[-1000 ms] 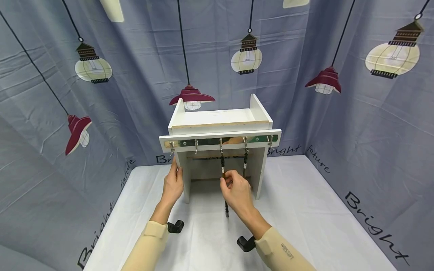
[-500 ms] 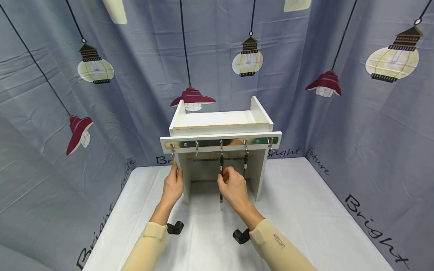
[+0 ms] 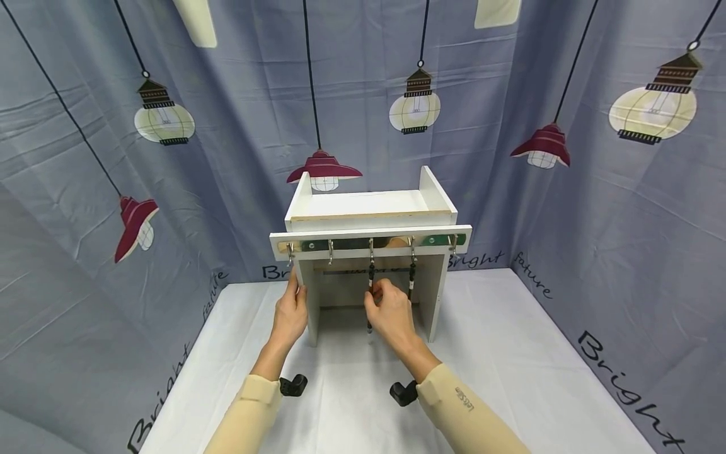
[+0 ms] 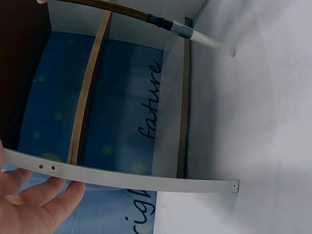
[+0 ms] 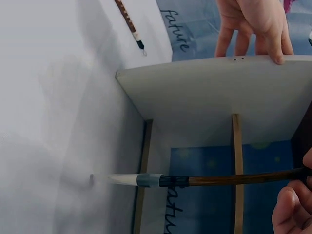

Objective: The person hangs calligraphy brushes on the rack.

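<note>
A white wooden shelf unit (image 3: 357, 222) carries a front rail with several metal hooks (image 3: 371, 247). From the middle hook hangs a calligraphy brush (image 5: 219, 180), brown-handled, its white bristles pointing down. My right hand (image 3: 391, 309) pinches its handle between thumb and fingers; most of this hand falls outside the right wrist view. My left hand (image 3: 290, 313) grips the front edge of the left side panel (image 4: 146, 180), fingers outside and thumb inside. On the hook to the right hangs a second brush (image 3: 411, 277), its lower part hidden behind my right hand.
White cloth covers the table (image 3: 482, 353). A grey-blue curtain printed with lamps (image 3: 363, 94) stands behind and at both sides. Outside the left panel lies a brush with a patterned handle and end loop (image 5: 129, 22). Wooden crossbars (image 4: 87, 92) span the unit's back.
My right hand has shifted slightly left, and the brush in it has swung from slanting toward me to nearly upright under its hook. My left hand stays on the panel.
</note>
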### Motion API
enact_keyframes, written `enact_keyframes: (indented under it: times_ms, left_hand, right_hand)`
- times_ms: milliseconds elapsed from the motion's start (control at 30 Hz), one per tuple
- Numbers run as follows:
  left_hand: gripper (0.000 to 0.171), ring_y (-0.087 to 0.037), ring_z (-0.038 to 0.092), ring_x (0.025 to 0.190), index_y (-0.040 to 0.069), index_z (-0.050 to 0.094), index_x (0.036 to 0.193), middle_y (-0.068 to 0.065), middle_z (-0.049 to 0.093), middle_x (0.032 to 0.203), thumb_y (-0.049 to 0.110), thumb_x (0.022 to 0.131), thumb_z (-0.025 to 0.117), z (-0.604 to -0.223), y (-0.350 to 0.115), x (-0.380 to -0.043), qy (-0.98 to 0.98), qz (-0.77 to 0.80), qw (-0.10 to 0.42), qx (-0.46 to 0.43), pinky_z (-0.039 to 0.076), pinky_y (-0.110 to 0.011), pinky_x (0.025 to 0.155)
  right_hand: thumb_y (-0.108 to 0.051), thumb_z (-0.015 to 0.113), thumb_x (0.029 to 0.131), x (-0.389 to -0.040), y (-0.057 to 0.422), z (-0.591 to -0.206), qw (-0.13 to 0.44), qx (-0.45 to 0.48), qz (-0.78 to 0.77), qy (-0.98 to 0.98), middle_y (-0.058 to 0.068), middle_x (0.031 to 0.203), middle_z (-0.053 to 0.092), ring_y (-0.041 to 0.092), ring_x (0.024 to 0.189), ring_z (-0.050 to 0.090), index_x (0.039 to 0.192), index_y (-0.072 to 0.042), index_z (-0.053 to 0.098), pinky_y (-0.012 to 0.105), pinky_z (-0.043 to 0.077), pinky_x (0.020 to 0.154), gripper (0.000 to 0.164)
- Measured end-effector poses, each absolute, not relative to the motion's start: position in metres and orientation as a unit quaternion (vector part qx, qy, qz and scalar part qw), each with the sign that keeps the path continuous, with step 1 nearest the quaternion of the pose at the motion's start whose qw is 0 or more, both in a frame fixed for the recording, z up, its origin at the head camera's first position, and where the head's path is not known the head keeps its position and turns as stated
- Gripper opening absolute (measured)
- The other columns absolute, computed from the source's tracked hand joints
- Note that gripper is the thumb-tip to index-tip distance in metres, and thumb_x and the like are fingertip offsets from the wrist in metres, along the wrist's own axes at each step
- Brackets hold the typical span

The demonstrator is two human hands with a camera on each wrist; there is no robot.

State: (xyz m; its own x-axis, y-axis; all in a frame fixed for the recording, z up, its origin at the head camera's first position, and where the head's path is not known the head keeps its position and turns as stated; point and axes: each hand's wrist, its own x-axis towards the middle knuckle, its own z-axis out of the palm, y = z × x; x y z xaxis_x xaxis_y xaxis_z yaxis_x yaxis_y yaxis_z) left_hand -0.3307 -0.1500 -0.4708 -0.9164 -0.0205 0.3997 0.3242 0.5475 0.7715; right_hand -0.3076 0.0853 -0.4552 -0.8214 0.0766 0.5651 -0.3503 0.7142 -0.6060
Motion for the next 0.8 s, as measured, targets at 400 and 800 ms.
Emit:
enact_keyframes:
  times_ms: [400,800]
  left_hand:
    - [0.058,-0.045,0.055,0.134,0.023,0.02,0.167,-0.021,0.046,0.157,0.025,0.113,0.041,-0.472,-0.15,-0.332,-0.862,-0.46,0.195,-0.085,0.048,-0.062,0.105]
    - [0.059,-0.044,0.054,0.135,0.019,0.018,0.167,-0.021,0.045,0.157,0.024,0.113,0.041,-0.471,-0.15,-0.333,-0.858,-0.467,0.192,-0.092,0.048,-0.061,0.105]
  right_hand:
    - [-0.029,0.076,0.093,-0.286,0.096,-0.449,0.273,0.088,0.394,-0.873,0.003,0.098,0.07,0.007,0.068,0.059,0.11,-0.013,0.069,0.031,0.051,0.066,0.024]
    - [-0.021,0.077,0.093,-0.267,0.139,-0.441,0.307,0.104,0.4,-0.857,0.01,0.098,0.071,0.014,0.072,0.061,0.109,-0.009,0.07,0.029,0.052,0.066,0.022]
